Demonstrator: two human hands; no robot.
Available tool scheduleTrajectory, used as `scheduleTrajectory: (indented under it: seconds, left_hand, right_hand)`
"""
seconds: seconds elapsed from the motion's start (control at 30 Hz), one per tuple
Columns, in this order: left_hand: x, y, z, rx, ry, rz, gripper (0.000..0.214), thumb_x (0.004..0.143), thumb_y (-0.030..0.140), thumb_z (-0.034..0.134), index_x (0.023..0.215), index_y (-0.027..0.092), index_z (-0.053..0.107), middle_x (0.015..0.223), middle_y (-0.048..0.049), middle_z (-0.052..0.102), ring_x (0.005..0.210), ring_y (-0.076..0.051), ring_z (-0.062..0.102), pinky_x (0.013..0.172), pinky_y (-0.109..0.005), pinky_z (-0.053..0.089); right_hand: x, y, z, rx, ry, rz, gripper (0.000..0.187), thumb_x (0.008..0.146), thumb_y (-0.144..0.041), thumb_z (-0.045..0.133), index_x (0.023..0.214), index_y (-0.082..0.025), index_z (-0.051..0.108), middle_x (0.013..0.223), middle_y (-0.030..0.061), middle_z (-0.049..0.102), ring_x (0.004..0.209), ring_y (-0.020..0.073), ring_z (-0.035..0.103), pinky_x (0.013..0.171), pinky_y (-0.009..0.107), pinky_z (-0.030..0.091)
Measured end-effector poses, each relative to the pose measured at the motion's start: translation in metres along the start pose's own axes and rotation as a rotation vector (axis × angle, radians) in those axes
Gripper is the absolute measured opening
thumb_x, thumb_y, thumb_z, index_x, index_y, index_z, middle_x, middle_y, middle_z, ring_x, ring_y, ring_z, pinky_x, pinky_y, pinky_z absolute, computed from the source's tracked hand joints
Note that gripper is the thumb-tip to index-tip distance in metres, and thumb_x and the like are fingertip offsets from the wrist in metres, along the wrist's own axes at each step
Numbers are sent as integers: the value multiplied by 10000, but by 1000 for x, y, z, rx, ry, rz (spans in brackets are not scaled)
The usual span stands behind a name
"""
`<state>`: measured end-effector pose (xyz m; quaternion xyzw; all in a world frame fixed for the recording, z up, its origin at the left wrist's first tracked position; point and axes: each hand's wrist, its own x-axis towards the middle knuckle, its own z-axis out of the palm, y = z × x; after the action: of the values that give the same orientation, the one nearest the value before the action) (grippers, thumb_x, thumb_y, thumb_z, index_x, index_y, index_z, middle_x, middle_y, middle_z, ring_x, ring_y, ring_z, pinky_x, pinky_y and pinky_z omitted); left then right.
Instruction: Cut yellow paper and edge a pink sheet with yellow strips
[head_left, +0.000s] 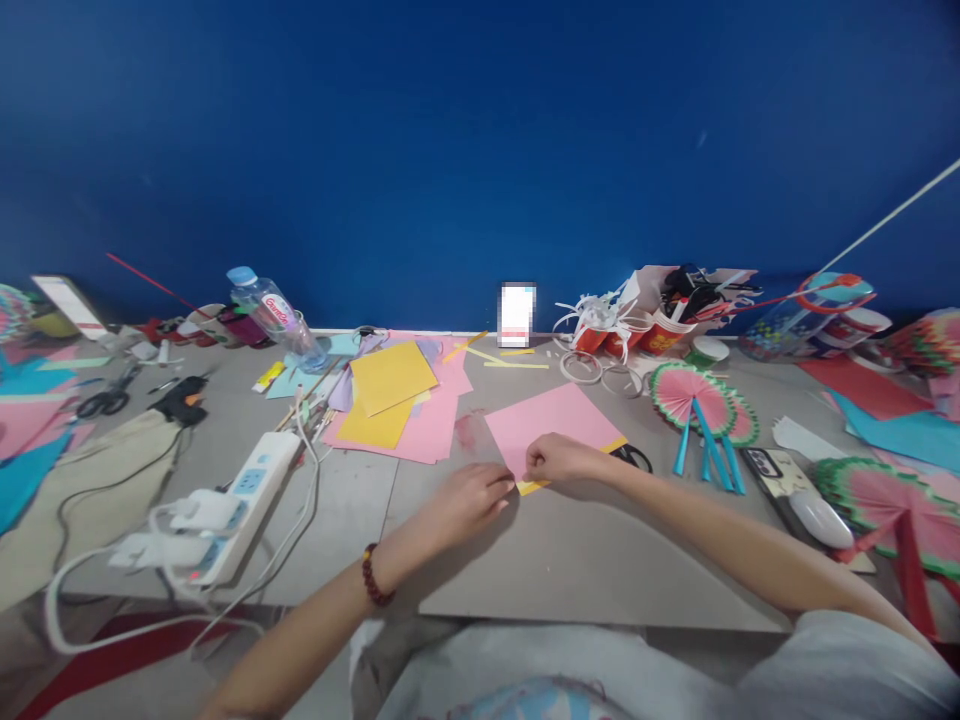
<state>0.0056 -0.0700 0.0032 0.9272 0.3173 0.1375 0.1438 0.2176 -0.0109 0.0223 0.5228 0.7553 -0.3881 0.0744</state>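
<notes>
Left hand point(471, 502) curls at the yellow strip point(532, 488), right hand point(561, 458) over the near edge of pink paper point(559, 414) lying mostly beyond both; I cannot tell their grip.

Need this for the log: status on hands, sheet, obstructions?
Left hand at pink sheet, near-left corner; right hand over near edge. Yellow strip along that edge. Possible snag: black handles, right corner.

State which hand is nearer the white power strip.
Left. The left hand is right of the power strip; the right hand is farther right, over a pink sheet.
</notes>
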Motion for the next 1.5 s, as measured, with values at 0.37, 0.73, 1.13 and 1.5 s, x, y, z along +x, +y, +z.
scheduleTrajectory:
  seconds: [0.37,0.73,1.13,1.5]
  left_hand:
    - [-3,2,23,86,122,60,296,891,140,454,1175,174,534,1174,-103,604,1107,-225,574,915,-373,495]
    - [0,11,23,95,72,13,288,826,74,456,1089,184,499,1081,-82,600,1064,-218,568,868,-367,481]
    - [-1,11,23,85,96,20,303,812,61,446,1084,178,505,1105,-86,600,1081,-220,555,874,-370,478]
    - [-2,10,24,87,107,25,315,810,56,450,1093,175,521,1115,-91,610,1108,-226,554,893,-379,478]
  right_hand:
    - [1,0,0,13,5,-15,171,697,-330,634,698,-162,669,640,-11,608,592,107,488,511,216,303]
    - [0,24,-29,211,-99,-77,145,618,-281,631,687,-155,648,570,-18,575,537,109,515,504,199,380]
    - [-10,58,-41,155,-8,-26,143,613,-257,636,716,-159,648,667,8,601,625,117,509,551,200,380]
    - [-14,52,-40,109,22,71,44,630,-168,631,664,-159,605,594,-21,556,563,94,482,509,188,351]
